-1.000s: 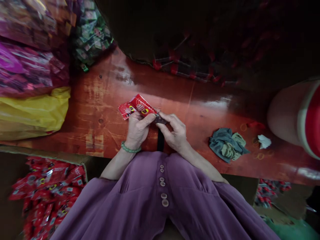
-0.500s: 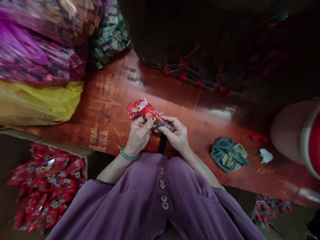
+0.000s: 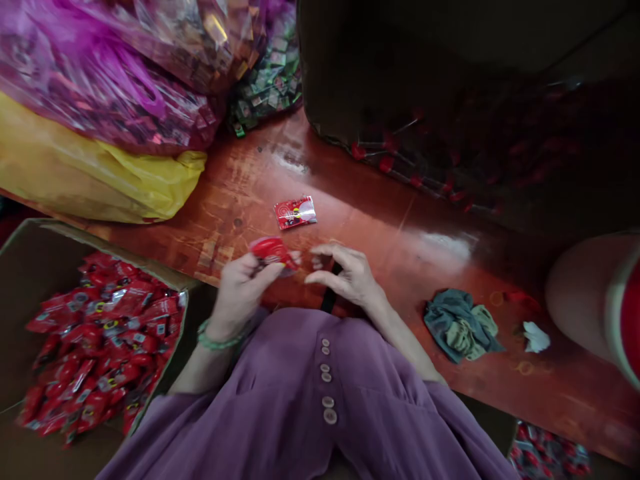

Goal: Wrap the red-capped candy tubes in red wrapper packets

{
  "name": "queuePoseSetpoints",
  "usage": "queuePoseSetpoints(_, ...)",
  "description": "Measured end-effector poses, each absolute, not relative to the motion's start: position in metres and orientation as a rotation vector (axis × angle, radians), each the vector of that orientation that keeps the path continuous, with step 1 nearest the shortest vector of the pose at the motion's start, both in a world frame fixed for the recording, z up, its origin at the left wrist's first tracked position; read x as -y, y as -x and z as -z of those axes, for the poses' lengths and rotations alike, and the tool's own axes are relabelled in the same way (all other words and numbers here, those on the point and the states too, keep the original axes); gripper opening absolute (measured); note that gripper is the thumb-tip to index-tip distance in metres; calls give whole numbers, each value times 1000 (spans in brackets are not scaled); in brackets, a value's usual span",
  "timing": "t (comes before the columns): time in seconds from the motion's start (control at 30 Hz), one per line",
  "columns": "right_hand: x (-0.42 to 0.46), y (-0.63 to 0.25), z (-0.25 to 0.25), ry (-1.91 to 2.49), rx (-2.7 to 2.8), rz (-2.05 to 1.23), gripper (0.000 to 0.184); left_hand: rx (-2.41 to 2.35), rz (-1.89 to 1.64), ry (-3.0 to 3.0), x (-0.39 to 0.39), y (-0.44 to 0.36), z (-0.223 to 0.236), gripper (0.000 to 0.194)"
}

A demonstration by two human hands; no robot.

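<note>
My left hand (image 3: pixel 245 283), with a green bead bracelet at the wrist, is closed on a red printed packet (image 3: pixel 273 251), which is blurred by motion. To its right, my right hand (image 3: pixel 345 272) has its thumb and fingers apart, with nothing visible between them. A flat red packet with a pale round patch (image 3: pixel 296 212) lies on the reddish table (image 3: pixel 350 223), just beyond both hands. Below my left forearm's side, a cardboard box (image 3: pixel 186 313) holds a heap of filled red packets (image 3: pixel 107 333).
Clear and purple plastic bags (image 3: pixel 165 113) of small wrapped pieces and a yellow bag (image 3: pixel 150 183) stand at the left. A dark carton (image 3: pixel 320 80) with red-headed sticks is at the back right. A grey-green cloth (image 3: pixel 460 327) and a white tub (image 3: pixel 575 293) sit to the right.
My hands have parted; the left moved leftward toward the box with a red packet, while the right let go. The other packet now lies alone on the table. The view has shifted slightly.
</note>
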State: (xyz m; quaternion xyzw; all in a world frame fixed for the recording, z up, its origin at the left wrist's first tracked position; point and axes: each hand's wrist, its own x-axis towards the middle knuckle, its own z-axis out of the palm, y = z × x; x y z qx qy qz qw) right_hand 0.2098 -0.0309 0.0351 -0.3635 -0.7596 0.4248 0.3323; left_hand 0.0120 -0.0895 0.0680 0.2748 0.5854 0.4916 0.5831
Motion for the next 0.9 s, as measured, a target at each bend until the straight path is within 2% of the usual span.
queuePoseSetpoints(0.13, 0, -201, -36, 1072, 2251, -845, 40, -2127, -1155, -879, 132, 52, -106, 9)
queuePoseSetpoints(0.2, -18, -193, -29, 1109, 2395, -747, 46, -2502, -871, -963, 151, 80, -125, 7)
queuePoseSetpoints(0.3, -38, -181, -16, 1098, 2561, -650, 52, -2791, -318, -988, 173, 113, -142, 26)
queuePoseSetpoints(0.37, -43, -176, -9, 1059, 2622, -611, 45, -2850, -206, -1020, 178, 126, -140, 45)
queuePoseSetpoints(0.47, -39, -175, 0, 1039, 2643, -556, 36, -2742, -419, -1302, 167, 123, -116, 66)
queuePoseSetpoints(0.57, -24, -178, 5, 1079, 2658, -463, 35, -2265, -751, -1807, 131, 89, -77, 53)
queuePoseSetpoints(0.67, -7, -184, 6, 1112, 2697, -321, 36, -1766, -877, -2140, 87, 37, -41, 41)
queuePoseSetpoints(0.8, 12, -190, 2, 1137, 2738, -240, 38, -1550, -794, -2262, 52, -7, -12, 35)
queuePoseSetpoints(0.9, 21, -193, -5, 1234, 2712, -247, 39, -1474, -810, -2312, 47, -12, -1, 39)
